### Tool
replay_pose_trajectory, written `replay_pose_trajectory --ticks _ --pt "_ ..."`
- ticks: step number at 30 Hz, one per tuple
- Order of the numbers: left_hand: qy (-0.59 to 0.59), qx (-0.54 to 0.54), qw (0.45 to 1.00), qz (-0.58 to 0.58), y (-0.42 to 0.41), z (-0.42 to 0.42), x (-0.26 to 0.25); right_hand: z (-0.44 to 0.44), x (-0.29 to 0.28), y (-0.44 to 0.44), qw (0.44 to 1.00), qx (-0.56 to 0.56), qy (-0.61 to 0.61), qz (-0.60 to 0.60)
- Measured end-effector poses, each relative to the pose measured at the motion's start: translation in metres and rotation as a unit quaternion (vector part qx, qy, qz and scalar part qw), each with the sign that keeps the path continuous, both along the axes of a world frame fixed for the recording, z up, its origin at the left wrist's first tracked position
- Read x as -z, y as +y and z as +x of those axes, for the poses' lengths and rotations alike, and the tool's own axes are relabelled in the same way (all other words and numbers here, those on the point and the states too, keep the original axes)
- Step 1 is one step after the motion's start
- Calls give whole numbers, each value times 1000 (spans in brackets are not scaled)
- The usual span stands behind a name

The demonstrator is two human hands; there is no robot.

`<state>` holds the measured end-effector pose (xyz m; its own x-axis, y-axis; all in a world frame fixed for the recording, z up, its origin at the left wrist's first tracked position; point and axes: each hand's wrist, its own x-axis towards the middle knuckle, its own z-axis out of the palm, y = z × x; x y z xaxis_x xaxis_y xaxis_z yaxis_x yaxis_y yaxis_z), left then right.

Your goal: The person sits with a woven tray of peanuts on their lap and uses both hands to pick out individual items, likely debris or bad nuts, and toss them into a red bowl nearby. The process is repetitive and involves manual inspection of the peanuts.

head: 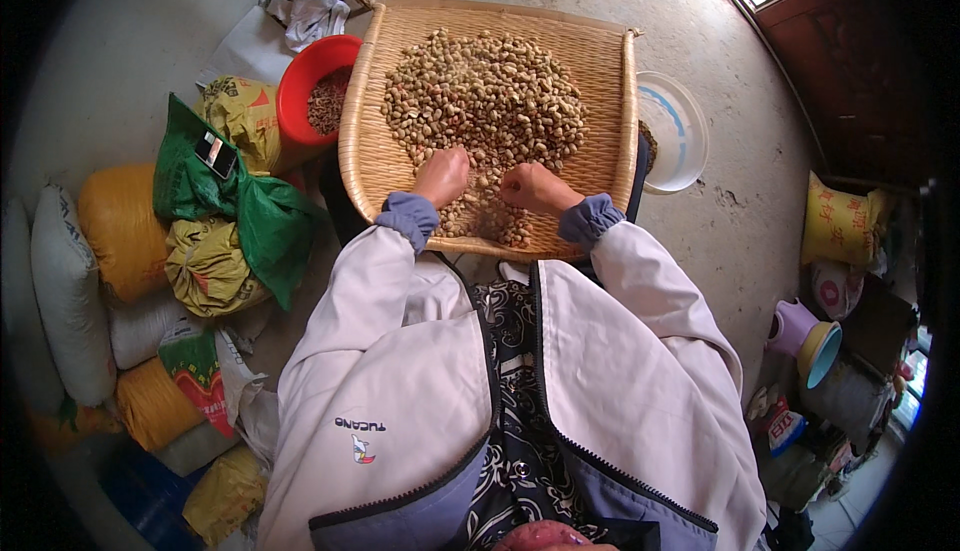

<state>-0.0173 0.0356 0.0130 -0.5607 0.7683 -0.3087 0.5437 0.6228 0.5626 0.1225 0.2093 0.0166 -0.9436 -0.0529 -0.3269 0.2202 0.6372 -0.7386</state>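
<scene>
A woven winnowing basket (pixel 600 138) lies before me, over my lap. A broad heap of unshelled peanuts (pixel 487 93) covers its middle, and a smaller scatter of them and bits lies near the close edge. My left hand (pixel 444 176) is at the near side of the heap, its fingers curled down among the peanuts. To its right, my right hand (pixel 538 188) is bent inward just above the scattered peanuts, its fingertips drawn together. Whether either hand has a peanut between its fingers is hidden.
Left of the basket stands a red plastic basin (pixel 296 101) with small brownish pieces inside. A translucent white bucket (pixel 686 135) is at the right. Stuffed sacks (pixel 124 228) crowd the left wall; a phone (pixel 216 153) rests on a green bag (pixel 184 183). Bowls (pixel 819 352) lie far right.
</scene>
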Motion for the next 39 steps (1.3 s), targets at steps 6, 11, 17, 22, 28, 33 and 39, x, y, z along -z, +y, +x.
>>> replay_pose_trajectory --ticks 6,11,17,22,28,33,39 --pt "-216 -199 945 142 -17 -25 -4 -11 11 -15 997 36 61 44" --pt "-462 -338 751 330 -26 -20 -48 -35 15 -52 990 42 101 85" --pt "-569 -332 669 343 -43 -34 -67 -27 32 -70 989 -137 8 55" --pt "-554 -352 647 388 -50 -34 -66 -35 17 -66 995 20 97 -3" --pt "-579 -361 615 395 -47 -35 -57 -34 37 -79 986 -132 65 -82" --pt "-564 -349 654 364 -49 -39 -61 -26 26 -57 996 -56 39 -54" --pt "-473 -345 753 300 -45 -36 -64 -51 -3 -66 992 52 111 -32"
